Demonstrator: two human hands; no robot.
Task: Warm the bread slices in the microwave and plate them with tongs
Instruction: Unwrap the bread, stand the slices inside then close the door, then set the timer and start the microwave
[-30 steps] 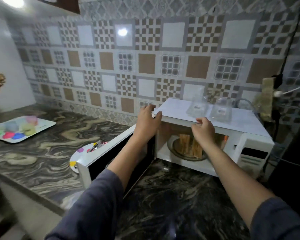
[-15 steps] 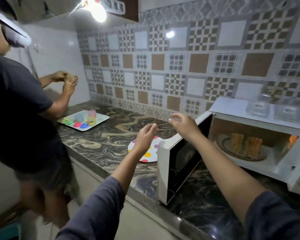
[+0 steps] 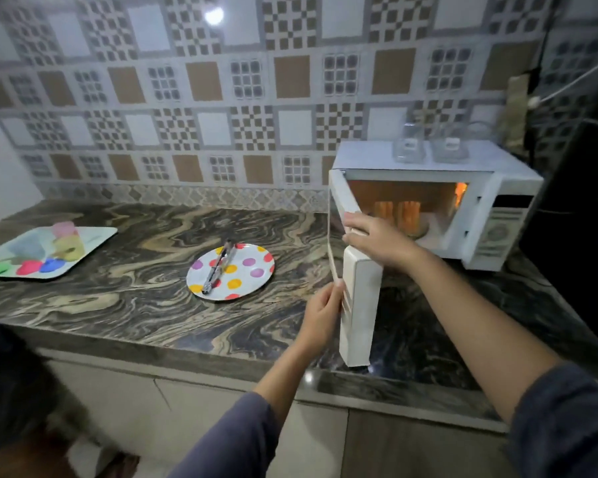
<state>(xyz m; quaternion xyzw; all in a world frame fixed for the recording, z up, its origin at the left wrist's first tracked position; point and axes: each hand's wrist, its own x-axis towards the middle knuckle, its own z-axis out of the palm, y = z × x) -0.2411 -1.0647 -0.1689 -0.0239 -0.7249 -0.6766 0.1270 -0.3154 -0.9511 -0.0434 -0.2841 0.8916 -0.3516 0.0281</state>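
Head view looks down on a marbled kitchen counter (image 3: pixel 125 305). Both hands hold the open door (image 3: pixel 356 298) of a white microwave (image 3: pixel 497 188). The left hand (image 3: pixel 320 317) has its fingers curled around the door's outer edge. The right hand (image 3: pixel 377 241) has its fingers closed over the door's top edge. Bread slices (image 3: pixel 399 212) stand upright in the lit cavity, just beyond the right hand's fingers. Metal tongs (image 3: pixel 219 265) lie on a polka-dot plate (image 3: pixel 252 274), well to the left of the left hand's fingers. Their long axis runs away from the person. The left hand is the nearer one to them, so it likely reaches next.
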